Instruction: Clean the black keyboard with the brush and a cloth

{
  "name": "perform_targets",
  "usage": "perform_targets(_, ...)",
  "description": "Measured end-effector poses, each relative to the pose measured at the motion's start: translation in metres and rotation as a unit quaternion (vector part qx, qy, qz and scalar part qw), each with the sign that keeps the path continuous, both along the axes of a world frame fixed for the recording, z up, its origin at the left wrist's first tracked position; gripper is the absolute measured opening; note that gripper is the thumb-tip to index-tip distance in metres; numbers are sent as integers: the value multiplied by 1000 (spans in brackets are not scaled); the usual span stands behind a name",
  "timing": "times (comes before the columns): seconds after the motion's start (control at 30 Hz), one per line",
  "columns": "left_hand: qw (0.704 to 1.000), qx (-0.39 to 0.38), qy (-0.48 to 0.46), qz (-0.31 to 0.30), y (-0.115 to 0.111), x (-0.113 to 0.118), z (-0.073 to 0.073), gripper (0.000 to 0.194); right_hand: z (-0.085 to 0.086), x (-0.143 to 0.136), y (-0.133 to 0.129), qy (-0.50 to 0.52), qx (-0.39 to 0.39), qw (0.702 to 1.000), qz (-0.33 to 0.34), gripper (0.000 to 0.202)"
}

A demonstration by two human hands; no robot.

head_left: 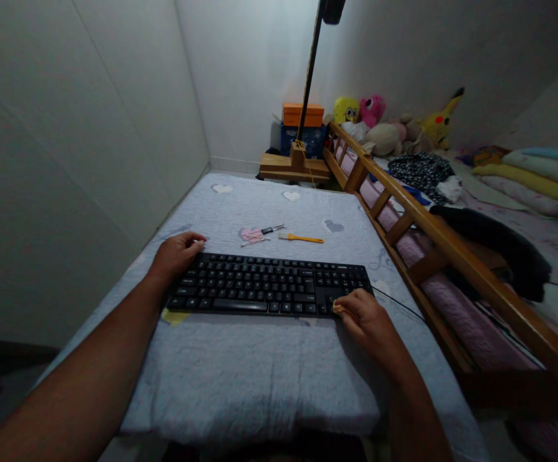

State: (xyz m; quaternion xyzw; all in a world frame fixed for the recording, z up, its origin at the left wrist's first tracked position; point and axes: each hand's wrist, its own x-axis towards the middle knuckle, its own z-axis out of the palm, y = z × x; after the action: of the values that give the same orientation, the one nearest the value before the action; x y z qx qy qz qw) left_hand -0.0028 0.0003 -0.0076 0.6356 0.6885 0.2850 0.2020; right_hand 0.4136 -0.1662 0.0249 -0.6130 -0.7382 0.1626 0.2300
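A black keyboard (254, 285) lies flat across the cloth-covered table, its cable running off to the right. My left hand (176, 256) grips its left end, thumb and fingers at the upper left corner. With bent fingers, my right hand (363, 314) pinches a small yellowish cloth (339, 307) against the keys near the lower right, by the arrow keys. Most of that cloth is hidden in my fingers. Behind the keyboard lie a yellow-handled brush (302, 238), a small dark-handled tool (273, 230) and thin cotton swabs (255, 241).
A wooden bed rail (418, 224) runs along the table's right side, with bedding and plush toys beyond. At the far end, a lamp pole (310, 77) rises from a wooden base (293, 168) near an orange box (302, 115). A pale wall (90, 160) borders the left.
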Motion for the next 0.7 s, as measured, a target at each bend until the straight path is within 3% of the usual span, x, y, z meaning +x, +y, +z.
perform_targets(0.7,1000,-4,-2,4,-1,2,2,48,3,-10,0,3,4,1000,13,20)
